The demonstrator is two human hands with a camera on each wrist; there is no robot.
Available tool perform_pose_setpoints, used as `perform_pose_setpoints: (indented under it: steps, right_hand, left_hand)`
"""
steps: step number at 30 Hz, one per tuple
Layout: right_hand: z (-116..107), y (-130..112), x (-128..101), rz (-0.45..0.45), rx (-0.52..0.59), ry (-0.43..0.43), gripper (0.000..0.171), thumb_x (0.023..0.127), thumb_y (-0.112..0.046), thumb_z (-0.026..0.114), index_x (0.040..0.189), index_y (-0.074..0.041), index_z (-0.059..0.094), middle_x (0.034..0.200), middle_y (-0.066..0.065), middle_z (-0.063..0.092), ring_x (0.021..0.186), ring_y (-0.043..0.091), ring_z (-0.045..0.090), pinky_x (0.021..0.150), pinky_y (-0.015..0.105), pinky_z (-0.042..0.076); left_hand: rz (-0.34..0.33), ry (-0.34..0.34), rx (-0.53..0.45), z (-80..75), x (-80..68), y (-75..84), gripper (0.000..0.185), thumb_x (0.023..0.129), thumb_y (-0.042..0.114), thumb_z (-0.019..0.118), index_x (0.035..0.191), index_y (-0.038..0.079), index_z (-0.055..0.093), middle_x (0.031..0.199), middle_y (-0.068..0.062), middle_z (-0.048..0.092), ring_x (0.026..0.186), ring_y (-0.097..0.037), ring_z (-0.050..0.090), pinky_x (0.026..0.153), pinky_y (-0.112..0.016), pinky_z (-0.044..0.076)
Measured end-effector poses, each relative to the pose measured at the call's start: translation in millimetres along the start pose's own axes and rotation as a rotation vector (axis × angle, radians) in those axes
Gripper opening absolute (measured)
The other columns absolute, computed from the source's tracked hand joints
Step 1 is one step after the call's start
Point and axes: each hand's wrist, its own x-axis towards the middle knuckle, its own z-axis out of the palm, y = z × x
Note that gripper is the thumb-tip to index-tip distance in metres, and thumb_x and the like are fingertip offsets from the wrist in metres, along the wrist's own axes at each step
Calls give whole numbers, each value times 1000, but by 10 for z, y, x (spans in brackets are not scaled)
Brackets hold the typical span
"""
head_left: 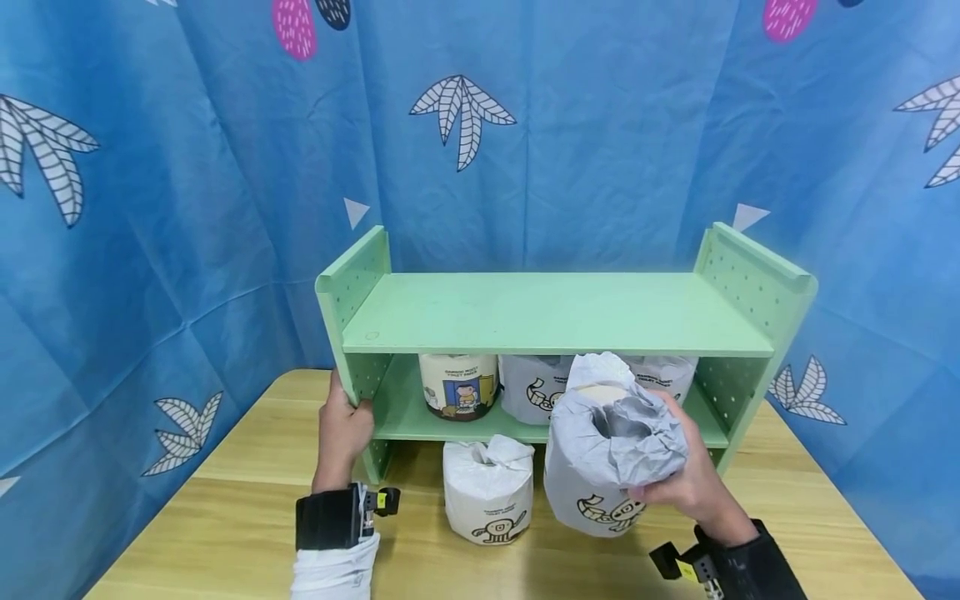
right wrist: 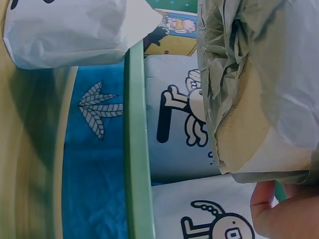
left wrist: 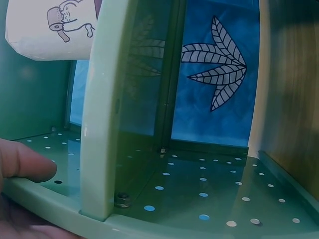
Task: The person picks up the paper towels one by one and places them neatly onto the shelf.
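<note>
Blue leaf-print curtain (head_left: 562, 192) hangs behind the wooden bench (head_left: 240, 508); your left grip (head_left: 345, 429) holds the green rack (head_left: 555, 312) by its left side, your right grip (head_left: 688, 483) clasps a gray-wrapped toilet roll (head_left: 581, 467) before its lower shelf (head_left: 399, 408).

The rack (head_left: 558, 312) stands on the worktop (head_left: 225, 517), before the curtain (head_left: 600, 150). On its lower shelf (head_left: 397, 408), the left roll (head_left: 461, 385), middle roll (head_left: 534, 387) and right roll (head_left: 671, 373) sit in a row. The front roll (head_left: 489, 496) stands on the worktop before the rack. The held roll (head_left: 592, 471) is in the right hand (head_left: 692, 482), right of the front roll and before the lower shelf. The left hand (head_left: 347, 429) is at the rack's left panel (head_left: 366, 375).
</note>
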Motion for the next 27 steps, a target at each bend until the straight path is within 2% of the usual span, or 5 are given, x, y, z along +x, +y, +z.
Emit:
perform_pose_setpoints:
  steps: [7,18,24,27]
  right_hand:
    - [2,-61,81,14,-36,-1,92,45,15,71,131,15,38,120,7,59,105,17,58,96,26,44]
    - [-23,-123,163,27,-20,17,89,46,14,69,132,6,45,117,6,61,102,15,58,93,25,45]
    - [-20,-119,223,-49,40,23,90,44,15,67,131,8,46,115,12,62,101,19,60,91,27,47]
    - [-21,-126,256,-59,37,19,90,44,15,65,131,7,46,115,11,62,100,19,60,91,27,48]
  left_hand:
    - [13,19,2,-6,14,-5,65,91,-2,43,152,15,25,137,-30,47,123,-50,44,98,-66,36]
    - [-14,10,7,9,19,4,63,92,0,45,151,11,28,138,-28,46,124,-49,44,99,-65,36]
    - [-30,11,-1,6,10,-32,60,91,0,46,148,9,32,138,-28,46,125,-48,44,100,-63,36]
    - [-42,10,-2,-10,5,-39,59,91,0,47,147,8,33,139,-28,46,125,-47,44,100,-62,37]
